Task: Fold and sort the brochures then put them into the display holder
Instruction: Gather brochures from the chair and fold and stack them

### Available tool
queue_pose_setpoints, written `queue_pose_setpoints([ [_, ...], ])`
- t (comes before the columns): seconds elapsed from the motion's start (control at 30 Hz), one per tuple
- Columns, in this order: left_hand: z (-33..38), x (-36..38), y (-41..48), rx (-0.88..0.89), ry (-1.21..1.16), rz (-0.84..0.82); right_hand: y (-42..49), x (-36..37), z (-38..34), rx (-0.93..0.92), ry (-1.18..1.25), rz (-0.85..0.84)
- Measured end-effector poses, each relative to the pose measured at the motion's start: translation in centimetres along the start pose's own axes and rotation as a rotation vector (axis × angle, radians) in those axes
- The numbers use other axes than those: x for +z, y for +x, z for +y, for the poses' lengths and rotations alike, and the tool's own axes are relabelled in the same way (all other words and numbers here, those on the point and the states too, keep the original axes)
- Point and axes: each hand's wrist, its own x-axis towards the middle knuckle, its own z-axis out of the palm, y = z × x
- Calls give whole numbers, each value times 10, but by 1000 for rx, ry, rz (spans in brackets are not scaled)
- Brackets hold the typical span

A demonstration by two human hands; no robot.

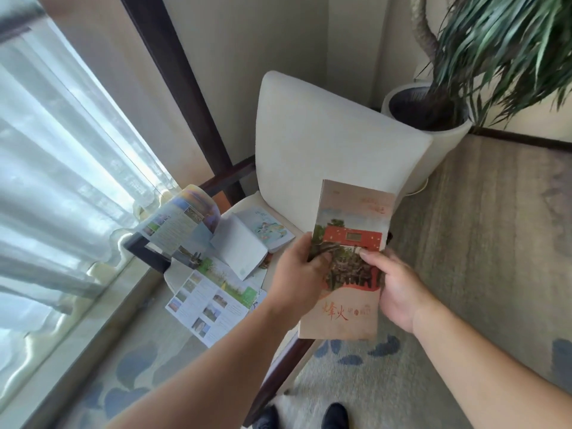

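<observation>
Right now a folded tan paper brochure with a red-walled building photo and red characters (349, 224) is held in the air above the front of a cream upholstered chair (325, 134), touching nothing but the hands. The left hand (297, 269) pinches its left long edge and the right hand (399, 287) its right long edge. Each thumb presses flat on the printed face, with the other fingers wrapped behind, where I cannot see how they lie.

Both grips sit near mid-length, so the far half is unsupported. If a thumb eases, the folded panels could spring open or the piece could droop and crease off its fold lines. The glossy unfolded photo leaflets (210, 292) hang over the seat edge beside a dark wooden armrest (145, 252). A brush from the left forearm could likely send them sliding to the patterned carpet (464, 243). No display holder is in view.

The brochure's long axis runs from the person toward the chair back, with the far end leaning slightly right. Its cover faces up, and the title reads upright at the near end.
</observation>
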Motion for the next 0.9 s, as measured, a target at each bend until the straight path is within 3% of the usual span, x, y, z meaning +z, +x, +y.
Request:
queue_pose_setpoints([
  [0.13, -1, -30, -14, 33, 169, 98, 3, 27, 2, 16, -11, -89],
  [0.27, -5, -75, -39, 1, 385, 383, -1, 79, 12, 4, -96, -217],
  [0.4, -12, -135, -78, -139, -24, 344, -12, 141, 31, 46, -163, -365],
  [0.53, -31, -197, -135, -58, 27, 545, -38, 218, 73, 10, -369, -423],
  [0.7, -79, -279, -236, -92, -153, 707, -90, 310, 152, 38, -528, -515],
  [0.9, -156, -375, -371, -195, 51, 892, -171, 402, 274, 62, -731, -560],
])
